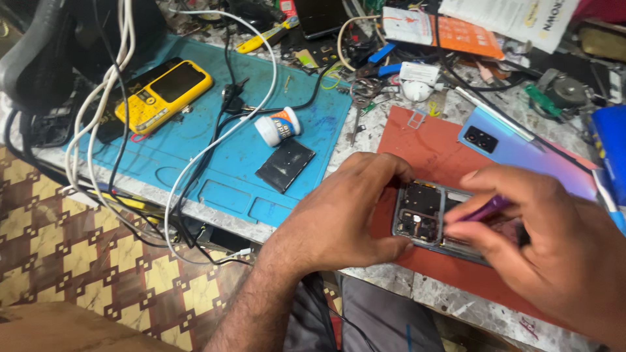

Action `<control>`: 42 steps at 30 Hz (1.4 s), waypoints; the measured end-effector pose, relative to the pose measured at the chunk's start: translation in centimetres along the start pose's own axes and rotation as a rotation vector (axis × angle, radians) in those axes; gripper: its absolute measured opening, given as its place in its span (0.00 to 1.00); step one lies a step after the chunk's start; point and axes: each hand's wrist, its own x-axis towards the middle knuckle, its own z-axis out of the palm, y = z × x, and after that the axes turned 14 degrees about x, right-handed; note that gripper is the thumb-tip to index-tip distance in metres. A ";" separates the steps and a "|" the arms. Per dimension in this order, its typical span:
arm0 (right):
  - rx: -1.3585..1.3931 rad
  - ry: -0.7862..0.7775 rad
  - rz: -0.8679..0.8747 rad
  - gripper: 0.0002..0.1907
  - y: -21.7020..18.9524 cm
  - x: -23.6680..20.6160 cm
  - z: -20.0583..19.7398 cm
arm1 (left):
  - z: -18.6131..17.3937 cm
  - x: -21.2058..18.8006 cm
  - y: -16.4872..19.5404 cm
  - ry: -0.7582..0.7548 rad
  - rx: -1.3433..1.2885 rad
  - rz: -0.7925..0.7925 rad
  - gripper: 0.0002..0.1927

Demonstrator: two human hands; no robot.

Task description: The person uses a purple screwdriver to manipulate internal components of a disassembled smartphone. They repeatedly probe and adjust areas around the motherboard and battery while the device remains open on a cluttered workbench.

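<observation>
your left hand (345,212) is gripping the near end of an opened phone (420,215), thumb along its near edge and fingers curling over the far edge, so it is clamped on the frame. the opened phone is lying on a red mat (427,146) at the table's near edge, its back cover off, showing a dark inside with small metal parts and a grey rim around them. your right hand (548,241) is covering the phone's other half, its fingers pinching a thin purple tool (488,208) whose tip is pointing at the exposed inside; whether the tip is touching, you cannot tell.

the red mat is reaching almost to the table's near lip, and below it a dark cloth and a patterned floor (78,248) are showing. just beyond your right hand a blue-to-pink back cover (515,146) is lying on the mat, close to your knuckles. left of your left hand a blue work mat (228,150) is offering the most open room, carrying only a flat black square (285,165), a small white bottle (277,125), cables and a yellow handset (164,94). the far edge of the table is crowded with tools, papers and small parts.
</observation>
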 end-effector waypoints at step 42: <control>0.128 -0.026 -0.076 0.31 -0.5 -1.2 0.7 | -0.1 0.0 0.1 0.009 -0.003 0.024 0.33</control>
